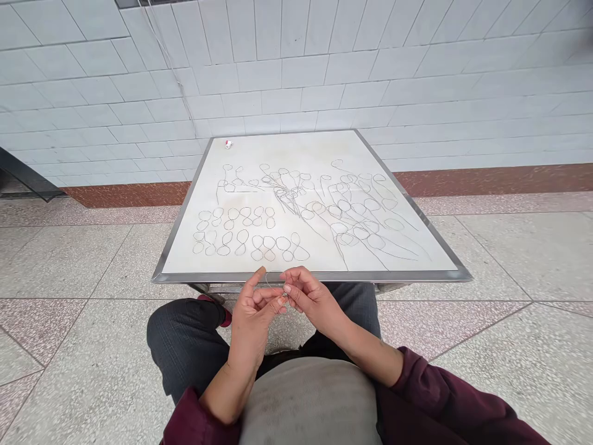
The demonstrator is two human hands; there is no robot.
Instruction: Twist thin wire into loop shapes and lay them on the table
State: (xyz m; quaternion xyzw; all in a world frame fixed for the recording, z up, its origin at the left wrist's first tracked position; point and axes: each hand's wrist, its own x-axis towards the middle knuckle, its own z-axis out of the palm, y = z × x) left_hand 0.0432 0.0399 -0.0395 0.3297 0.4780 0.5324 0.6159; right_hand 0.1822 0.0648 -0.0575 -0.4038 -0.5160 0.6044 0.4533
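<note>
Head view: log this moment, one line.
left hand: pinching thin wire | right hand: same wire | table: looped wires, small object

The counter (296, 145) had a flat white top with a shiny gray edge (417, 276) all around. Lots of thin, dark wires lay on it. Near the front on the left, small loopy wires (232, 217) sat in two rows, and many looked like the number eight. Farther back, a messy bunch of wires (288, 190) lay in the middle. On the right, long wires with round loops (361, 232) crossed each other. A tiny white and pink thing (228, 144) sat near the back left corner.
</note>
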